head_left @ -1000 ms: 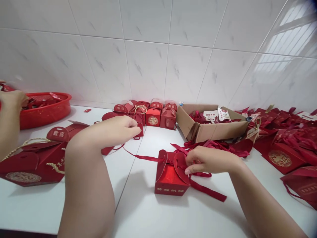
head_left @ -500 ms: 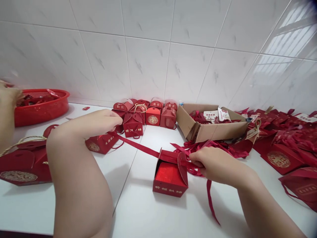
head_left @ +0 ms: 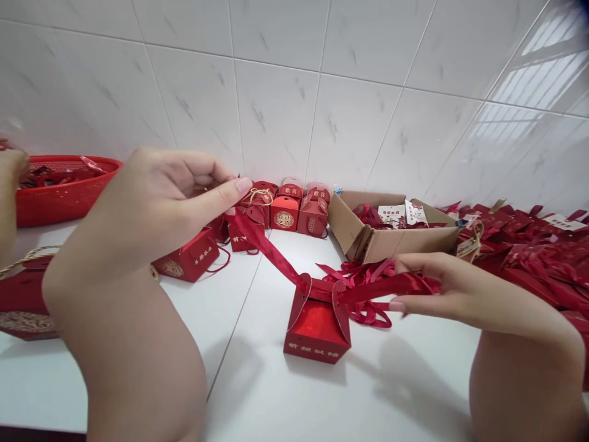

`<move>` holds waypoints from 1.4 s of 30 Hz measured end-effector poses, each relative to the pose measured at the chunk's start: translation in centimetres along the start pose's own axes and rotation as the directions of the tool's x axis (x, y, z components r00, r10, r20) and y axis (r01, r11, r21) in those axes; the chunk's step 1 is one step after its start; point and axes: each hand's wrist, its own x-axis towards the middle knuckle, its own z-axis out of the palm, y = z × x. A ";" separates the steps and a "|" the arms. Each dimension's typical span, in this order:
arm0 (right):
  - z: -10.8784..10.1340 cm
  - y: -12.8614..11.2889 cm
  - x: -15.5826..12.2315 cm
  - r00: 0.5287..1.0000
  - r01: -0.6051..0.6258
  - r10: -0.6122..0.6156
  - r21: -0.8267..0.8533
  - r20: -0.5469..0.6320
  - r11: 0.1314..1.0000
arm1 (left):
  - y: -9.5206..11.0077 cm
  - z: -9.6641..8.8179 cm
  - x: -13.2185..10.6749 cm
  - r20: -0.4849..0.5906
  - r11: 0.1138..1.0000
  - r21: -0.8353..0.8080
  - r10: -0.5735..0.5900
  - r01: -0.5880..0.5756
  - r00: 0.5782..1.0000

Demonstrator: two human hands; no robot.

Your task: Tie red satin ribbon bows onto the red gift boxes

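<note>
A small red gift box [head_left: 316, 327] stands on the white counter [head_left: 257, 393] in front of me, its two rounded top flaps upright. A red ribbon [head_left: 276, 258] runs through the flaps. My left hand [head_left: 170, 196] is raised up and to the left, pinching one end of the ribbon between thumb and fingers. My right hand [head_left: 426, 288] is low on the right, fingers closed on the other end, pulling it level with the flaps. The ribbon is taut between both hands.
Finished red boxes [head_left: 285, 212] line the tiled wall. A cardboard carton [head_left: 391, 242] with ribbons and cards sits behind the box. Flat red boxes [head_left: 529, 252] pile at the right. A red basket [head_left: 64, 184] and another person's hand [head_left: 9, 178] are at far left.
My left hand rose and pulled the ribbon up and left. My right hand left the box flaps and drew the other end out to the right, so the ribbon is tight.
</note>
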 end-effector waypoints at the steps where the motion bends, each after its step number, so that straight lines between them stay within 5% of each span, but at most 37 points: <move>1: -0.3 0.0 -0.3 0.999 -0.008 0.010 0.066 -0.031 0.998 | 0.3 0.5 -0.1 0.041 0.996 0.074 0.036 -0.039 0.999; 4: -0.7 -0.3 -0.7 0.990 0.054 -0.025 0.202 -0.142 0.978 | 1.4 1.8 -0.3 0.147 0.955 0.229 0.157 -0.188 0.977; 8: -0.5 -0.3 -0.2 0.943 0.198 -0.076 0.361 -0.325 0.911 | 2.5 2.8 -0.8 0.177 0.928 0.225 0.260 -0.296 0.949; 13: 0.2 0.3 1.5 0.938 0.279 -0.075 0.612 -0.338 0.740 | 3.0 3.9 -1.0 0.072 0.972 0.079 0.216 -0.222 0.974; 18: 0.7 0.9 2.8 0.825 0.543 -0.244 0.598 -0.510 0.590 | 2.8 4.0 -0.4 0.108 0.983 -0.013 0.186 -0.186 0.977; 23: 1.7 -0.4 3.6 0.749 0.580 -0.196 0.483 -0.633 0.656 | 2.8 4.8 -0.7 0.184 0.984 -0.071 0.172 -0.161 0.968; 27: 2.3 -2.0 4.1 0.599 0.570 -0.167 0.271 -0.783 0.775 | 2.9 6.7 -1.3 0.142 0.970 -0.168 0.200 -0.175 0.969; 30: 1.8 -3.1 4.3 0.514 0.589 -0.136 0.232 -0.847 0.774 | 3.2 7.8 -1.3 0.147 0.956 -0.227 0.223 -0.187 0.964; 36: 0.7 -4.9 4.2 0.618 0.573 -0.112 0.348 -0.778 0.742 | 3.9 9.0 -1.3 0.081 0.937 -0.307 0.197 -0.164 0.977; 42: 1.4 -5.4 5.2 0.647 0.587 -0.071 0.437 -0.759 0.682 | 3.8 9.9 -1.8 0.047 0.941 -0.280 0.209 -0.189 0.977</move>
